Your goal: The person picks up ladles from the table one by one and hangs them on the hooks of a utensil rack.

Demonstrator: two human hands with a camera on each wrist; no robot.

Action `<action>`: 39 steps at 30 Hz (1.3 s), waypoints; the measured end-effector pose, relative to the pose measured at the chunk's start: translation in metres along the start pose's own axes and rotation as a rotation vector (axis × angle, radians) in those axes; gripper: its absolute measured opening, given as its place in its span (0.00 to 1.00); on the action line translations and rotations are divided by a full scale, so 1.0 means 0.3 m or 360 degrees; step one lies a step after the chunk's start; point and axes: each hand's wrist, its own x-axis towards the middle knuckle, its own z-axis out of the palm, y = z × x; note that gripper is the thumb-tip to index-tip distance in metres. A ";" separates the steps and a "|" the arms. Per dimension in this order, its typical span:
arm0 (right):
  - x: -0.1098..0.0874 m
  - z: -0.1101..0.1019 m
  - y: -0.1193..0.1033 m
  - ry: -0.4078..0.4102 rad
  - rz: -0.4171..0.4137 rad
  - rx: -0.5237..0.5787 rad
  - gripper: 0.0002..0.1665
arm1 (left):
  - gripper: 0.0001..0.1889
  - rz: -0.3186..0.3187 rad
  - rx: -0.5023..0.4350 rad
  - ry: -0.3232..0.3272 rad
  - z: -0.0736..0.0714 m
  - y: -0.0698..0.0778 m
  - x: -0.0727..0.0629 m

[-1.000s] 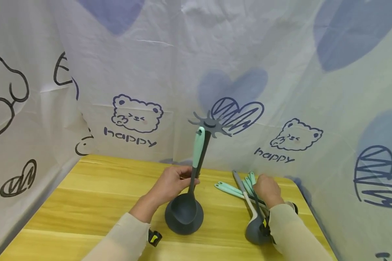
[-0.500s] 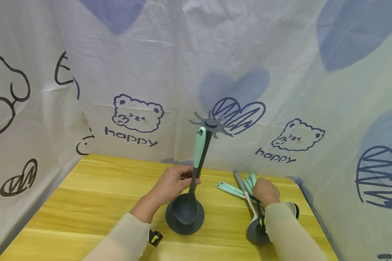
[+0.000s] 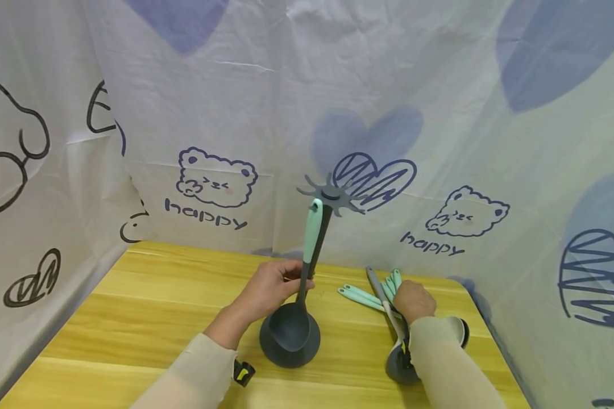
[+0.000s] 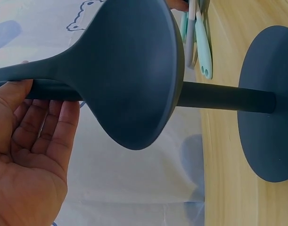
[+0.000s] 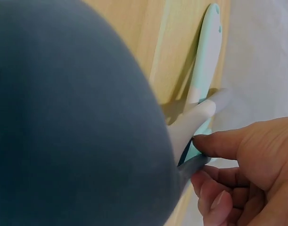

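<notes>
A dark grey utensil stand, with a claw-like top (image 3: 331, 196) and a round base (image 3: 286, 359), stands upright on the table. One ladle (image 3: 290, 326) with a mint handle hangs from it, bowl down. My left hand (image 3: 268, 289) holds the stand's post behind the ladle; in the left wrist view the thumb lies by the ladle's neck and the fingers (image 4: 63, 132) go under the post. My right hand (image 3: 414, 301) pinches the thin dark neck of a second ladle (image 5: 78, 122) in the utensil pile. That ladle's big bowl fills much of the right wrist view.
Several utensils with mint handles (image 3: 360, 296) and one with a grey-tipped pale handle (image 3: 380, 289) lie crossed at the table's right. A pale, dark-rimmed piece (image 3: 461, 331) shows beyond the right sleeve. A printed white cloth (image 3: 281, 130) hangs behind the wooden table (image 3: 148, 318).
My right hand and forearm have shifted slightly to the left over the pile, exposing more of the pale piece beside the sleeve. The left hand and the stand stay put.
</notes>
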 end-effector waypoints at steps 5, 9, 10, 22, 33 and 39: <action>0.000 0.008 0.003 0.0015 0.0024 0.0005 0.18 | 0.05 0.0003 -0.0002 0.0004 0.002 0.001 -0.001; 0.000 0.008 0.008 0.0041 -0.0004 0.0008 0.17 | 0.04 0.0004 0.0000 -0.0001 0.003 0.003 -0.001; -0.001 0.006 0.007 0.0045 -0.0013 0.0009 0.16 | 0.04 0.0004 -0.0002 -0.0002 0.003 0.003 -0.001; -0.039 -0.069 -0.056 0.0036 -0.0212 -0.0091 0.08 | 0.04 0.0006 0.0013 -0.0005 -0.010 0.007 -0.005; -0.071 -0.120 -0.094 -0.0023 -0.0227 -0.0087 0.09 | 0.04 0.0020 0.0030 -0.0001 -0.009 0.001 -0.002; -0.120 -0.159 -0.096 0.0051 -0.0256 0.0004 0.11 | 0.05 0.0027 0.0024 -0.0010 -0.005 0.004 0.000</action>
